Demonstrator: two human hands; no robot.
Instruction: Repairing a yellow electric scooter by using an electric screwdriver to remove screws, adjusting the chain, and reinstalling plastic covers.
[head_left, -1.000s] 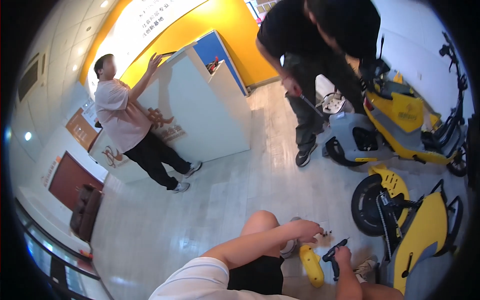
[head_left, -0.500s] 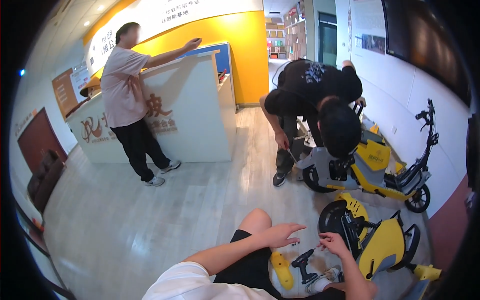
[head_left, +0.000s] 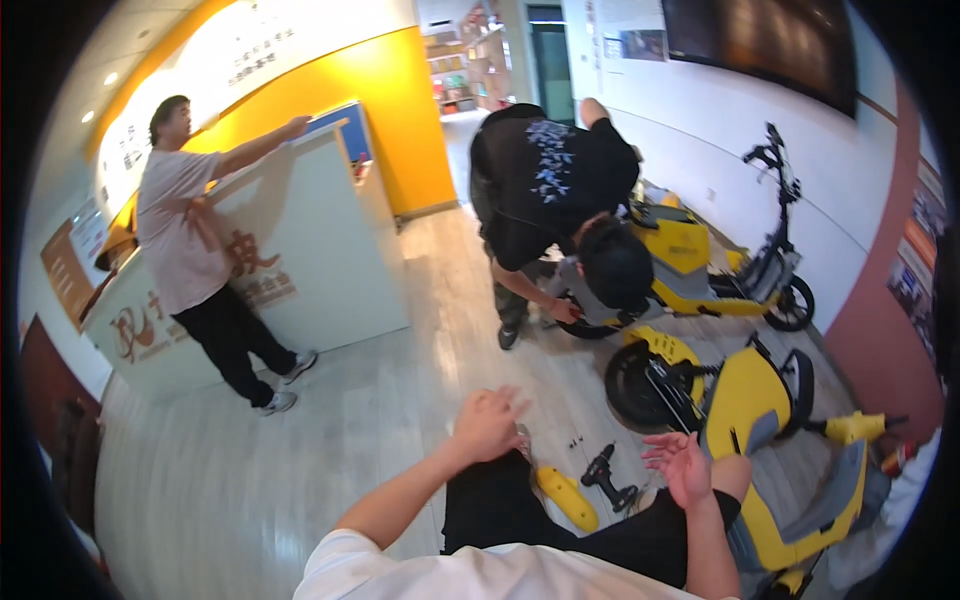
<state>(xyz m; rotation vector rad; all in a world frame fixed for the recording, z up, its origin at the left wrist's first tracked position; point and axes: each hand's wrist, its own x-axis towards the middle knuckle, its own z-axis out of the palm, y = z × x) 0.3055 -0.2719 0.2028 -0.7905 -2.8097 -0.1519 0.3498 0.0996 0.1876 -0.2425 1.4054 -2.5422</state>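
Observation:
My left hand (head_left: 488, 424) is raised above my knee, its fingertips blurred by motion; the fingers look loosely apart and nothing shows in them. My right hand (head_left: 682, 467) is held palm up over my other thigh, fingers spread and empty. Between my legs on the floor lie a black cordless drill (head_left: 606, 480) and a long yellow plastic cover (head_left: 567, 499). A few small dark screws (head_left: 575, 441) lie just beyond them. To the right of my right hand, a yellow and grey electric scooter (head_left: 745, 397) rests tipped over, its wheel toward the far side.
A co-worker in black (head_left: 560, 165) bends over a second yellow scooter (head_left: 675, 255) by the wall. Another person in a pale shirt (head_left: 180, 230) stands at a white reception counter (head_left: 345, 250), one arm stretched over it. A large screen (head_left: 760, 50) hangs on the right wall.
My hands have moved apart, the left one left and up, the right one turned palm up. My view has swung right. The bending co-worker's hand is now at the upright scooter's wheel.

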